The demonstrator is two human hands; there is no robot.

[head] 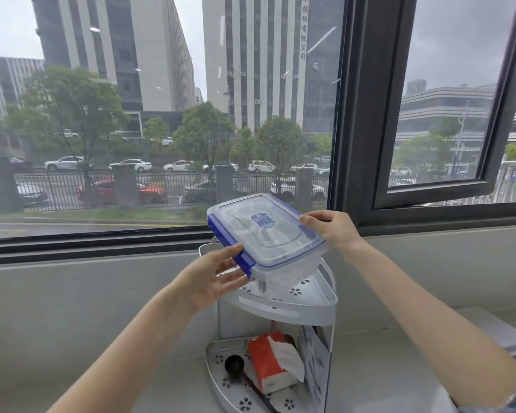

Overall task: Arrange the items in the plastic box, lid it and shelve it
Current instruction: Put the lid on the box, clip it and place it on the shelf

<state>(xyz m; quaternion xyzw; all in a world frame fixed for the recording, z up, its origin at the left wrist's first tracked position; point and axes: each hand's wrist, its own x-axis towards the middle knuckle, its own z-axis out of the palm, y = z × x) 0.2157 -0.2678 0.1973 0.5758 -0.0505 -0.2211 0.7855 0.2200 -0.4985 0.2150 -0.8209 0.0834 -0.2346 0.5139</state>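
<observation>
Left hand (213, 280), fingers straight, is pressed against the near-left blue-clipped end of the lidded plastic box (265, 238). Box is held just above the shelf (304, 302), long axis near-left to far-right, far edge gripped by right hand (329, 228).

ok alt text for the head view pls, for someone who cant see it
Two bare hands hold a lidded clear plastic box with blue clips, tilted, just above the top tier of a grey corner shelf: left hand at its near end, right hand at its far end. Behind is a window onto a street.
</observation>
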